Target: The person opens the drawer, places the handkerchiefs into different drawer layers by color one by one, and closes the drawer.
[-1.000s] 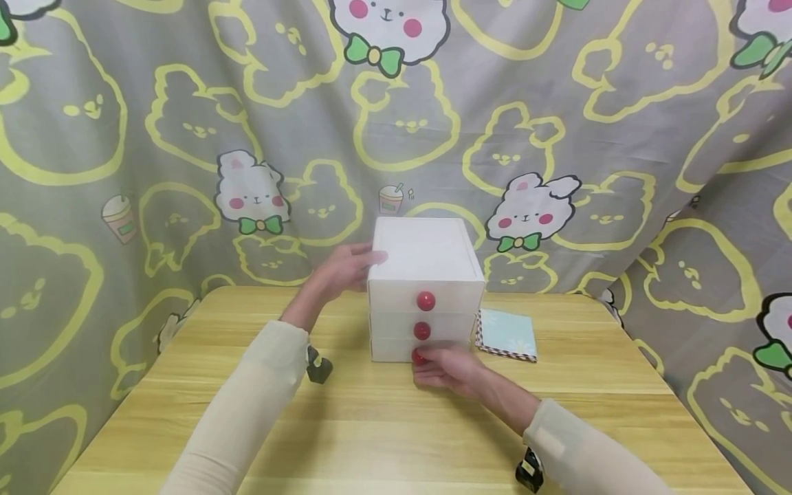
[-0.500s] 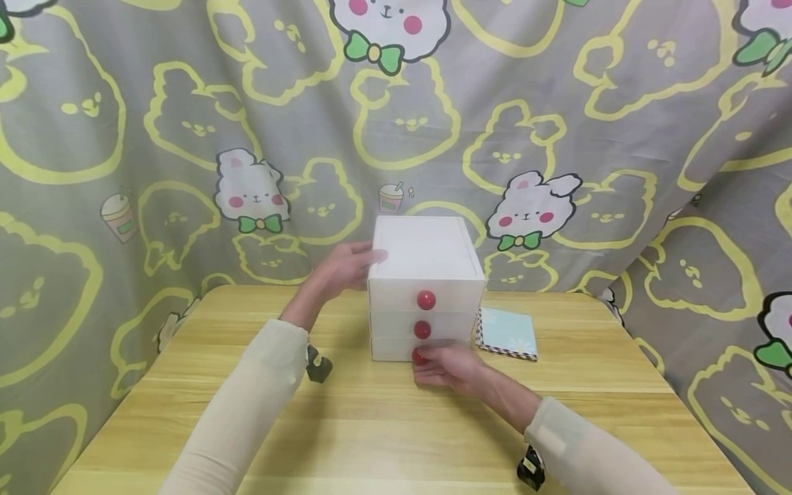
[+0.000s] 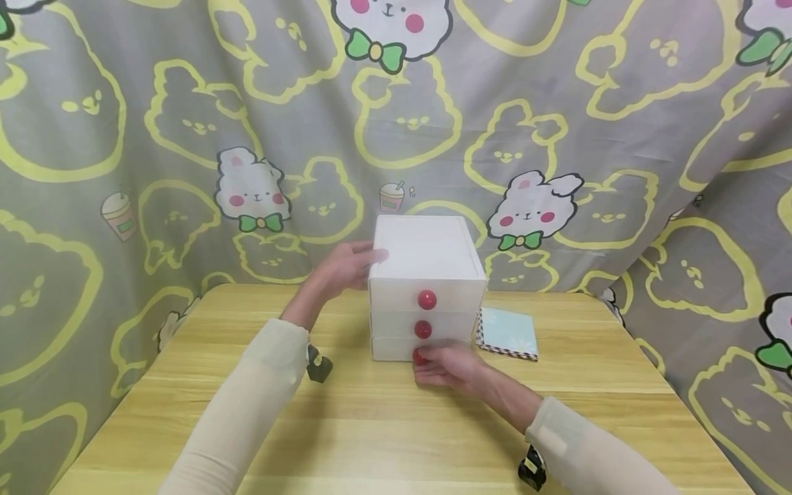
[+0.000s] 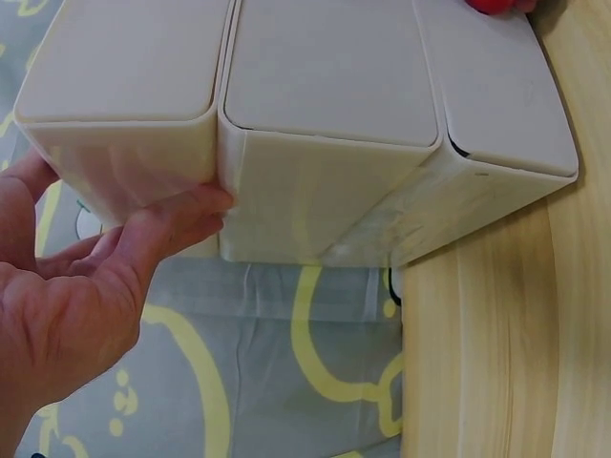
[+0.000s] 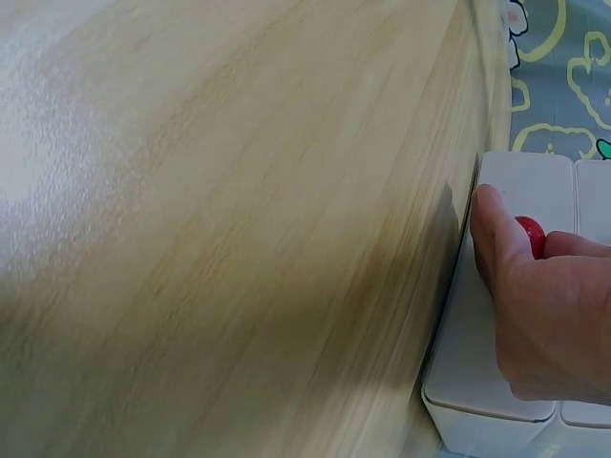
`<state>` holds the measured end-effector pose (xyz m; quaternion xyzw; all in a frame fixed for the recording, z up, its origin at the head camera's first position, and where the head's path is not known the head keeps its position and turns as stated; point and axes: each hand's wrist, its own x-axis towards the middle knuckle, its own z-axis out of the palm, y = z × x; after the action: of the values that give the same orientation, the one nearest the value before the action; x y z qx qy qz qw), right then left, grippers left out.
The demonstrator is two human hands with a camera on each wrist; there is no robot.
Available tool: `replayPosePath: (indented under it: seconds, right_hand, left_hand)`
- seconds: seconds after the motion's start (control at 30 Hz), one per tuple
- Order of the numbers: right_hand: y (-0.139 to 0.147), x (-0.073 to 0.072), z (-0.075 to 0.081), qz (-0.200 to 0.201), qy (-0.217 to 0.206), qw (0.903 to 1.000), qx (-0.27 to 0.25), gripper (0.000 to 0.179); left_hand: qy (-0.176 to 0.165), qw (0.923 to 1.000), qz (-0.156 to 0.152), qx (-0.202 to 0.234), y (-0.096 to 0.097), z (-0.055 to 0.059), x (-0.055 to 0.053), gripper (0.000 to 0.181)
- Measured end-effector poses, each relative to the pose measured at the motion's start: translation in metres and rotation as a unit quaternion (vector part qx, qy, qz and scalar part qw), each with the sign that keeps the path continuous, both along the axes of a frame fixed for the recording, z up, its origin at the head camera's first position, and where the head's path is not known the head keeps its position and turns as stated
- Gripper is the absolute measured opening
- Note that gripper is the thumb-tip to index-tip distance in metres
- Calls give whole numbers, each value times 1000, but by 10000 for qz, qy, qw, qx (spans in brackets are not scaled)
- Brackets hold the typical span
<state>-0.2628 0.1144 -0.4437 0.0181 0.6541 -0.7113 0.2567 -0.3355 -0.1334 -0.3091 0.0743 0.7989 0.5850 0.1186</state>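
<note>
From where I stand, I can read no words, numbers, labels, brand names or signs on anything.

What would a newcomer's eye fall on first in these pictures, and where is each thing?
Probably the red knobs, stacked down the front of the white drawer unit on the wooden table. Next come the hands: the left hand touches the unit's upper left side, and the right hand pinches the bottom knob. Behind them hangs a gray curtain with yellow outlines and white rabbits.
</note>
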Motion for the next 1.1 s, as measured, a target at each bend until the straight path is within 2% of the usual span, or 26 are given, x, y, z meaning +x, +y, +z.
replayPosePath:
  seconds: [0.17,0.37,0.67,0.8,0.93,1.1]
  right_hand:
    - [1,4,1,60,-26,10000,-54,38]
    - [3,16,3,143,28,9999,2,38]
    - [11,44,1,510,173,9980,320,39]
    - [11,58,1,583,164,9977,311,41]
    - [11,68,0,526,194,9979,315,42]
    - [11,72,-2,430,309,9980,343,43]
  left_hand:
    - [16,10000,-63,-15,0,2,1,75]
    - [49,10000,-73,-23,0,3,1,74]
    - [61,9999,-110,0,0,2,3,74]
    - [67,9999,-107,16,0,2,2,74]
    - [52,10000,-77,4,0,1,2,75]
    - [56,10000,-63,-6,0,1,2,75]
